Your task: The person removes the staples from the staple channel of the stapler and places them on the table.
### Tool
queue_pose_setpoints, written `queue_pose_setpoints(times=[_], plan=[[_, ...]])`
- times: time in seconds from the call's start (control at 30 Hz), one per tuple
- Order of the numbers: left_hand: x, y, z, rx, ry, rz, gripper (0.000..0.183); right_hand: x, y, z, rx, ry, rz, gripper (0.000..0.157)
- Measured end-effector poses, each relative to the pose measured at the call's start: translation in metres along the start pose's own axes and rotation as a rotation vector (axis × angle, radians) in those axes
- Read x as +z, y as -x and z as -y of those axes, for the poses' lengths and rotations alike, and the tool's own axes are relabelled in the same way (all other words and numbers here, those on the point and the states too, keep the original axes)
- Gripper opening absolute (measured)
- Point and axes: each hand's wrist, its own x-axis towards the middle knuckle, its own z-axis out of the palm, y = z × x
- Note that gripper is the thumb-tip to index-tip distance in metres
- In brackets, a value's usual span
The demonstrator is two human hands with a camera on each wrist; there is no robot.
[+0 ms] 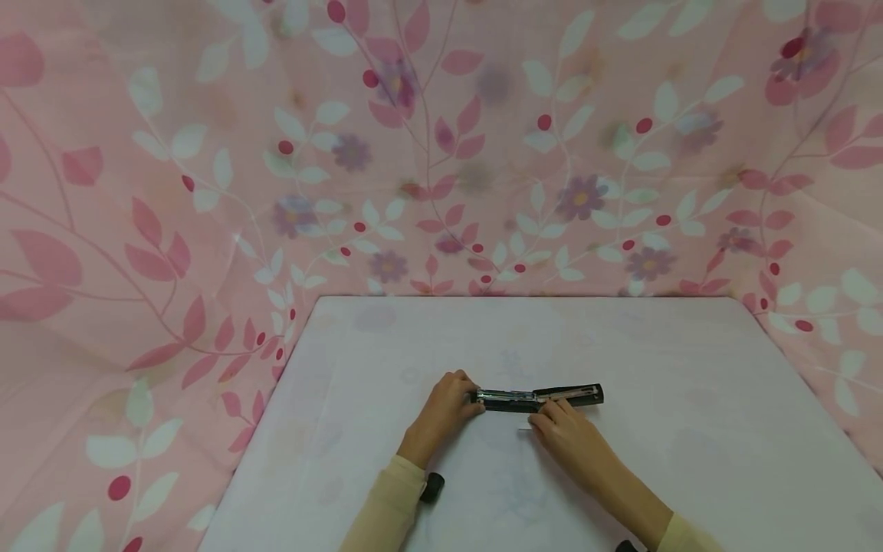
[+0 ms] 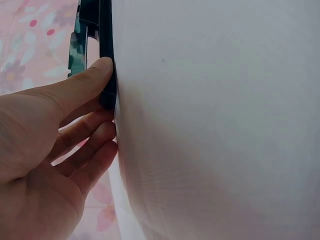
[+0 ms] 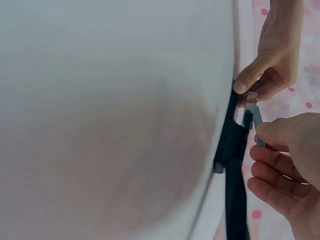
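A black stapler lies opened out flat on the white table, its metal channel exposed and its top arm folded back to the right. My left hand grips the stapler's left end; in the left wrist view the thumb presses on its black base. Between thumb and forefinger, my right hand pinches a thin strip of staples. In the right wrist view this strip is close beside the stapler's channel; whether the two touch, I cannot tell.
The white table spreads around both hands. Pink floral cloth hangs behind the table and at its sides. A black wrist device sits at the left sleeve.
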Motion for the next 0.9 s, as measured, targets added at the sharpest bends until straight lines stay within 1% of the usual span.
queue_pose_setpoints(times=[0.1, 0.2, 0.3, 0.4, 0.67, 0.8, 0.9], plan=[[0.0, 0.0, 0.0, 0.0, 0.0, 0.002, 0.027, 0.002, 0.013, -0.002, 0.0, 0.003, -0.008, 0.027], [0.0, 0.0, 0.0, -0.001, 0.005, 0.002, 0.028, 0.006, 0.025, -0.005, -0.003, -0.007, -0.044, 0.025], [0.0, 0.0, -0.001, -0.01, 0.01, 0.005, 0.029, 0.012, 0.034, -0.008, -0.009, -0.022, -0.082, 0.022], [0.0, 0.0, -0.001, -0.015, 0.013, 0.004, 0.029, 0.016, 0.04, -0.01, -0.005, -0.027, -0.092, 0.022], [0.002, 0.001, 0.0, -0.024, 0.018, -0.001, 0.029, 0.02, 0.046, -0.009, 0.052, -0.055, -0.048, 0.019], [0.001, 0.001, 0.001, -0.016, 0.023, -0.002, 0.029, 0.021, 0.045, -0.01, 0.067, -0.081, -0.043, 0.019], [0.001, 0.0, 0.002, 0.004, 0.013, -0.008, 0.03, 0.022, 0.045, -0.011, 0.074, -0.108, -0.053, 0.019]])
